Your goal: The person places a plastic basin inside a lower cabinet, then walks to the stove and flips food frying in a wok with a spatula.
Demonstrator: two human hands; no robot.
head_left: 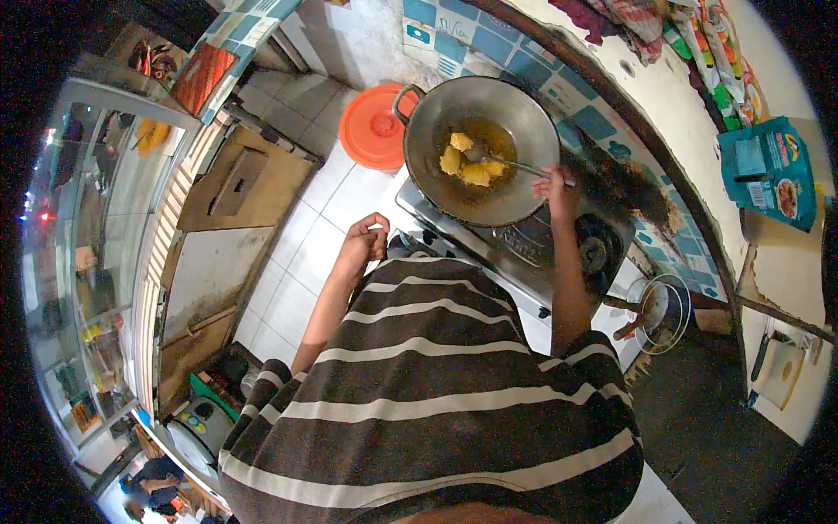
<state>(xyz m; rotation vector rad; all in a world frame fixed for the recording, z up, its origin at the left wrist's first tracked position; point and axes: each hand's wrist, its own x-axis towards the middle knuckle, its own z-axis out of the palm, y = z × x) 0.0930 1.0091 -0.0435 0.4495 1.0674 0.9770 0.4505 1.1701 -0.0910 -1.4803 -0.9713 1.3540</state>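
Note:
A large metal wok (436, 105) with oil sits on the gas stove (524, 249). Several yellow fried pieces (476, 173) lie in the oil. My right hand (556, 188) is closed around the handle of a metal spatula (524, 167), whose head is down among the pieces. My left hand (367, 239) hangs in front of my body, below and left of the wok, touching nothing; its fingers are curled in.
An orange lid (375, 128) is left of the wok, by its loop handle. A tiled wall (489, 44) curves behind the stove. At right are a teal packet (768, 175) and a wire-rimmed basket (665, 313). A glass cabinet (105, 218) stands left.

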